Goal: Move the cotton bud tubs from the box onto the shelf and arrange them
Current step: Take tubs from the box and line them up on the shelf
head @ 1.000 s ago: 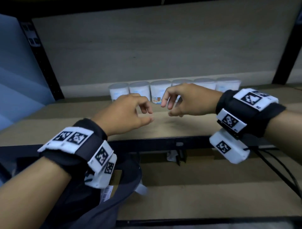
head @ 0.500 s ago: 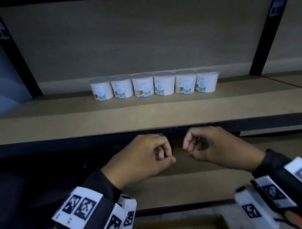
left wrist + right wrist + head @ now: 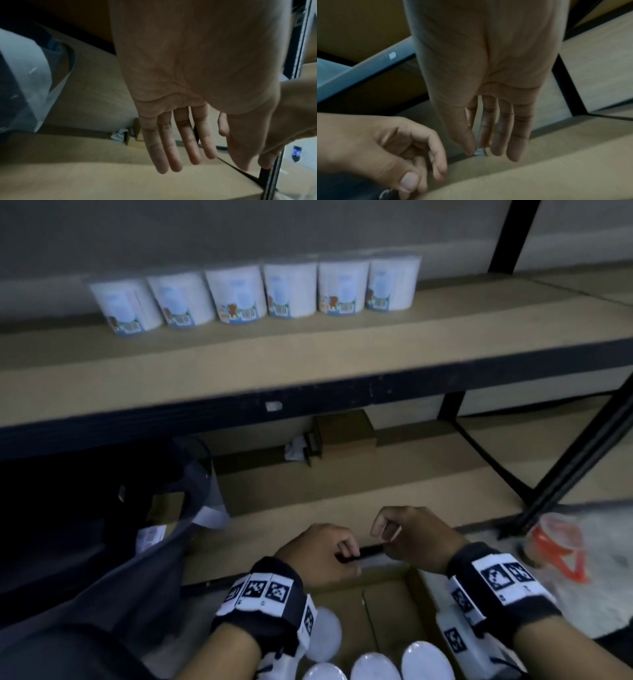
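Here both hands hover low in the head frame, above the far edge of the cardboard box (image 3: 387, 607). The left hand (image 3: 318, 553) and right hand (image 3: 416, 537) look loosely curled from above, yet each wrist view shows long, nearly straight fingers; both hold nothing. Six white cylindrical tubs (image 3: 255, 292) with picture labels stand upright in a row across the upper part of the frame, on the tan board shelf (image 3: 308, 354) with its dark metal edge. Round white tub lids (image 3: 375, 666) show in the box at the bottom edge, partly cut off and blocked by the wrist bands. The labels are too blurred to read.
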A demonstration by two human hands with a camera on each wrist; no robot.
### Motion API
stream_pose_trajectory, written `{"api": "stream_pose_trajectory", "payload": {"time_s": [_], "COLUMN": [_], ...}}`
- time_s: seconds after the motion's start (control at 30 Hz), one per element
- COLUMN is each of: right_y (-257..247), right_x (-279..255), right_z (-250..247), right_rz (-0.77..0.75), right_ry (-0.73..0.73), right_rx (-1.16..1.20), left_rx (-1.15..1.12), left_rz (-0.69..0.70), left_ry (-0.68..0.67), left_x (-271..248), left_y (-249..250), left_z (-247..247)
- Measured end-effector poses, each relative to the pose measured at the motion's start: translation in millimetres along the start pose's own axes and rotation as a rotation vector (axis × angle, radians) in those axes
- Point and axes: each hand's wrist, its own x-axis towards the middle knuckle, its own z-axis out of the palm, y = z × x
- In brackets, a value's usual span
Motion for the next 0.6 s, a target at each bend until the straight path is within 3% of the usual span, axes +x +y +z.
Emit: {"api": "stream_pose_trajectory", "payload": {"time_s": [0.27,0.47,0.6], "right_y": [53,83,86], "right_x": [-7,-16,-23], "right_z": [60,105,135], "right_rz": [0.178,0.288,0.355], "right_ry": [-0.135,-0.285,-0.365], "right_rx": [0.032,-0.017,-0.097], "left_rx": [0.053,0.149,0.147], "left_rz": [-0.139,-0.133,-0.215], "left_ry": [-0.054,-0.205,-0.284], "left_x": [13,11,11], "left_y": [-32,-45,-54], "left_z": [61,101,131]}}
